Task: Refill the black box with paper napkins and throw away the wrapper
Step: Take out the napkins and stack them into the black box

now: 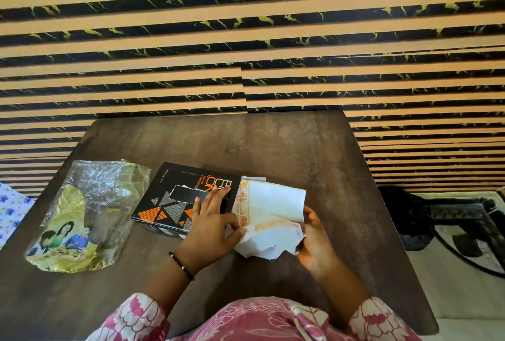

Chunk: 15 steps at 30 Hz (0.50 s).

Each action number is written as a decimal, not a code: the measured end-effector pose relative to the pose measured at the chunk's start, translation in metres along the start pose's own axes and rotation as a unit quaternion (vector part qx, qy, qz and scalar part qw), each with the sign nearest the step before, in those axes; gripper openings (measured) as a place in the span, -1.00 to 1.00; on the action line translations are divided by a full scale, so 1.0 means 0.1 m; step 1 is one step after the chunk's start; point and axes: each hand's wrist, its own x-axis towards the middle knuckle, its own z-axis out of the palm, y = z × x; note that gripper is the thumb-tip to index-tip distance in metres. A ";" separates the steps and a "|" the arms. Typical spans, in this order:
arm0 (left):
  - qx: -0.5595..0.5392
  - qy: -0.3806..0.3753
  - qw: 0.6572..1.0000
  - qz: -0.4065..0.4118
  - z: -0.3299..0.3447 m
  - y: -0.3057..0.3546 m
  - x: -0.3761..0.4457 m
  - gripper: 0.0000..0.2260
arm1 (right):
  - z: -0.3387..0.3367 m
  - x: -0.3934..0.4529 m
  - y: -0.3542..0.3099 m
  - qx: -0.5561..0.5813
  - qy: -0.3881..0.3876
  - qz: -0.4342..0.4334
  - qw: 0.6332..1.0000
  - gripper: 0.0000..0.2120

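Note:
A black box (166, 198) with orange and grey triangles lies flat near the middle of the dark table (287, 149), a torn slot in its top. White paper napkins (273, 204) with orange borders lie against the box's right side, partly lifted. My left hand (213, 220) rests on the box's right end, its thumb and fingers pinching the napkins' near left edge. My right hand (314, 242) grips the napkins' near right corner. The clear plastic wrapper (87, 212), printed yellow-green with people, lies crumpled at the table's left.
A striped black and tan wall panel (246, 40) rises right behind the table. A black fan base with cable (442, 220) sits on the floor at the right. Floral cloth (11, 209) shows at the far left edge.

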 end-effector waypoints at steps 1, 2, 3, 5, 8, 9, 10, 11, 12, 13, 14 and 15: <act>0.010 0.000 1.000 -0.004 0.02 0.02 0.00 -0.72 | 0.00 0.01 0.01 0.002 0.007 0.003 1.000 -0.66; 0.014 0.002 1.000 -0.008 0.03 0.03 0.01 -0.78 | 0.00 0.02 0.01 0.004 0.016 0.005 1.000 -0.69; 0.017 0.008 1.000 -0.008 0.04 0.04 0.01 -0.82 | 0.01 0.02 0.02 0.008 0.024 0.005 1.000 -0.71; 0.013 0.011 1.000 -0.004 0.02 0.04 0.00 -0.87 | 0.04 0.02 0.01 0.022 0.037 0.005 0.999 -0.75; 0.008 -0.018 1.000 0.008 -0.04 0.02 -0.01 -0.97 | 0.07 0.01 -0.01 0.038 0.047 0.008 0.998 -0.79; 0.009 -0.029 0.999 0.011 -0.06 0.01 -0.02 -0.95 | 0.08 0.01 -0.02 0.040 0.048 0.010 0.998 -0.79; 0.011 -0.038 0.999 0.016 -0.09 0.00 -0.02 -0.90 | 0.08 0.00 -0.02 0.041 0.048 0.010 0.998 -0.79; 0.012 -0.036 0.999 0.024 -0.12 -0.01 -0.03 -0.82 | 0.08 0.01 -0.03 0.043 0.047 0.009 0.998 -0.79; 0.008 -0.020 0.999 0.032 -0.16 -0.01 -0.02 -0.73 | 0.09 0.00 -0.03 0.045 0.047 0.009 0.998 -0.79; 0.003 0.006 0.999 0.035 -0.20 -0.03 -0.01 -0.65 | 0.09 0.00 -0.03 0.046 0.046 0.007 0.998 -0.79; 0.002 0.035 0.999 0.030 -0.22 -0.06 0.01 -0.59 | 0.09 0.00 -0.03 0.045 0.046 0.006 0.998 -0.80; 0.015 0.059 0.998 0.019 -0.24 -0.10 0.02 -0.54 | 0.09 -0.01 -0.03 0.042 0.046 0.003 0.998 -0.80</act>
